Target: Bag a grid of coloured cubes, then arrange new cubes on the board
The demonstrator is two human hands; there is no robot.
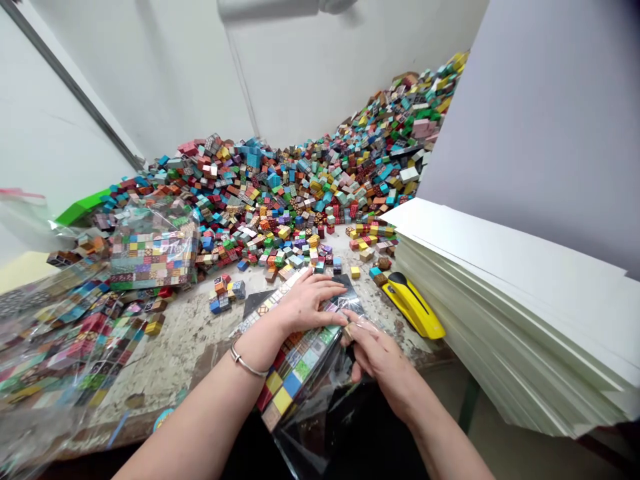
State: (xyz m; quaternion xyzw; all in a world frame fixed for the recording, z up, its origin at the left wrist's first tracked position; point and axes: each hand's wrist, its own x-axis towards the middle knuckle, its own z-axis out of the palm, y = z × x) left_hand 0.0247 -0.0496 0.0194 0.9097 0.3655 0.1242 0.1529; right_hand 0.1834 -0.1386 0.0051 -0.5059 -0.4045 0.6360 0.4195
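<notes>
A flat block of small patterned paper cubes (295, 373) lies tilted at the table's front edge. My left hand (305, 303) rests across its top, fingers stretched out and spread. At the block's right side, my right hand (377, 350) has its thumb and fingers pinched together on clear plastic wrap (313, 437), which hangs down below the block. The pinched fingertips are partly hidden, so any smaller thing between them cannot be made out. A dark glossy sheet (350, 288) shows under and behind my left fingers.
Loose cubes (280, 180) are heaped along the wall. A yellow-and-black utility knife (413, 303) lies right of my hands, beside a tall stack of white sheets (500, 320). Wrapped cube blocks (153, 257) and plastic bags (50, 373) fill the left. A few cubes (227, 293) sit nearby.
</notes>
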